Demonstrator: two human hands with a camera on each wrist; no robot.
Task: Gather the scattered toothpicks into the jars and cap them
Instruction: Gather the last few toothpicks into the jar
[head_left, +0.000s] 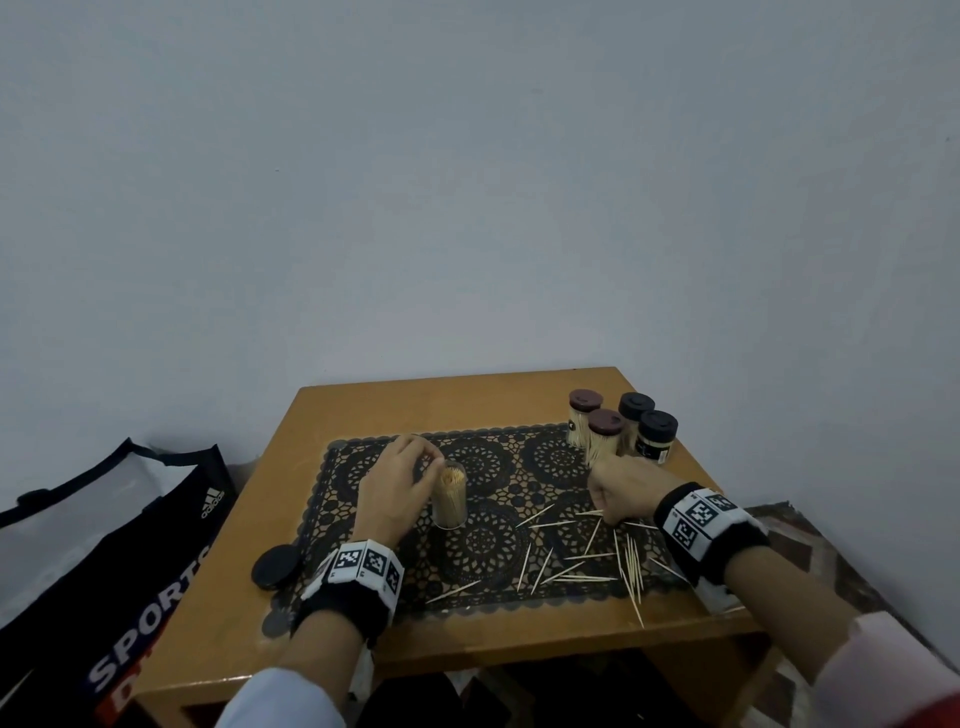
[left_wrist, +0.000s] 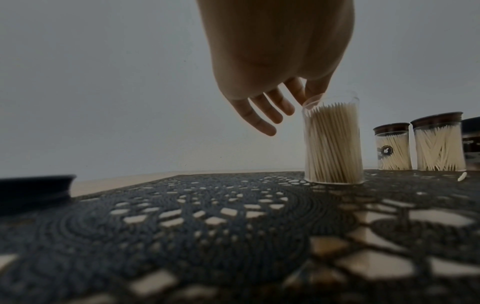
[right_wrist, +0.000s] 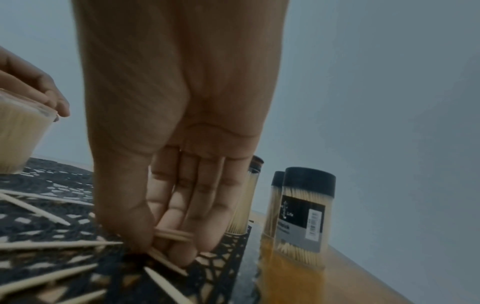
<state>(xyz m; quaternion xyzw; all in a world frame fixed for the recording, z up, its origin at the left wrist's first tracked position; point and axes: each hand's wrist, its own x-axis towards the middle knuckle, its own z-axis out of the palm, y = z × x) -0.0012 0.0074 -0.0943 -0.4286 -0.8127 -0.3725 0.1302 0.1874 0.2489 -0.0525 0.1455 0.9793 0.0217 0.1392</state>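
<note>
open jar (right_wrist: 18, 133) cut off at left edge, far capped jar (right_wrist: 255, 191) mostly behind right hand (right_wrist: 179, 164)

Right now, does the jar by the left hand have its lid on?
No. The jar has an open top, toothpick tips showing; a black lid lies on the table.

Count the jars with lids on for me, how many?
4, all at the table's far right corner: two brown-lidded jars and two black-lidded jars. None seem hidden.
</note>
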